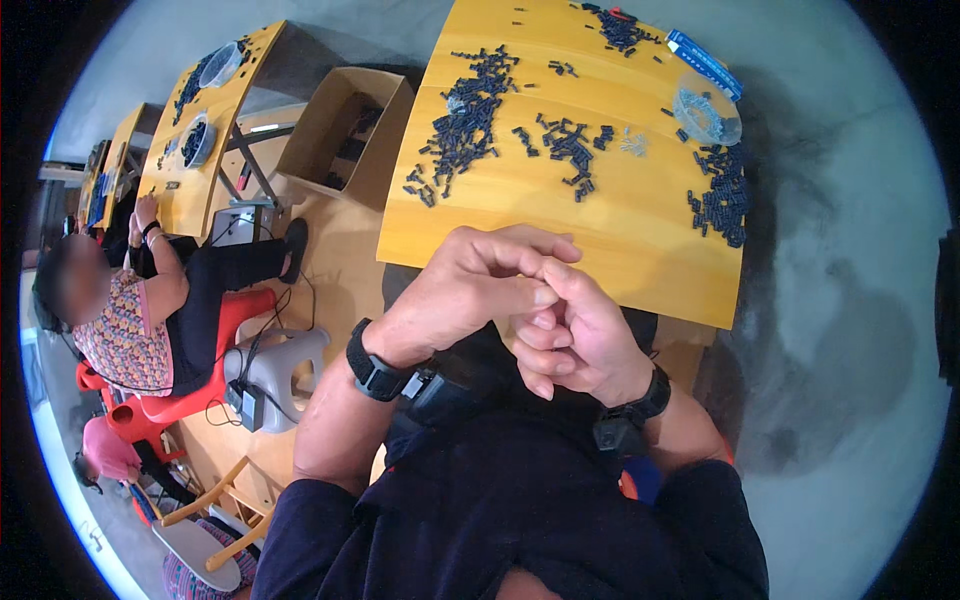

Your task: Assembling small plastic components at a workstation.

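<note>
My left hand [480, 280] and my right hand [575, 335] meet in front of the near edge of the yellow table [600, 260]. The fingertips of both are pinched together, and whatever lies between them is hidden. My right fingers curl inward. Beyond my hands, small dark pieces [570, 150] lie scattered at mid-table. A larger spread of dark pieces [470, 125] covers the left side, and another pile [720, 195] is at the right edge. A clear round tub [705, 115] holds small pale, shiny parts, and a few similar parts [633, 143] lie loose beside it.
A blue box [705, 65] and one more dark pile [622, 35] are at the table's far end. An open cardboard box [345, 135] stands left of the table. Farther left, a person on a red chair [235, 325] works at another yellow table, beside a grey stool [275, 370].
</note>
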{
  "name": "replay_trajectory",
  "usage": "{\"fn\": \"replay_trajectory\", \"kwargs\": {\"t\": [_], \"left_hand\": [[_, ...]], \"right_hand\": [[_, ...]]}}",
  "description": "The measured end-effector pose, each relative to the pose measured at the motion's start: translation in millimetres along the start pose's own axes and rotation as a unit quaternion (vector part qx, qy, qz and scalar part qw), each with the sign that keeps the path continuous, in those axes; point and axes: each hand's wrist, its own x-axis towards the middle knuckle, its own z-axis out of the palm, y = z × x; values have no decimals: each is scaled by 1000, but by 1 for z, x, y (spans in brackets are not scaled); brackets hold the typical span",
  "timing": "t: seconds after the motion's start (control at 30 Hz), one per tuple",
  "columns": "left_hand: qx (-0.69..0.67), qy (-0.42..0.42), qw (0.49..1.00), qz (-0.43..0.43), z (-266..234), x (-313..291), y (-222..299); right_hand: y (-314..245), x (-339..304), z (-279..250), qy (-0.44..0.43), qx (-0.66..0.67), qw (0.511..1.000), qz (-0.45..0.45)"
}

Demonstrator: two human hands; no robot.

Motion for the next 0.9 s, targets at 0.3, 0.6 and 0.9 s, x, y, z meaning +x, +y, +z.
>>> {"fn": "replay_trajectory", "kwargs": {"t": [0.3, 0.6, 0.9], "left_hand": [[97, 30, 994, 37, -8, 10, -49], [103, 224, 965, -87, -52, 31, -83], [96, 281, 952, -75, -88, 39, -119]], "right_hand": [[-10, 0, -39, 99, -123, 987, 0], [-93, -10, -144, 396, -793, 420, -193], [-111, -9, -161, 473, -801, 291, -223]]}}
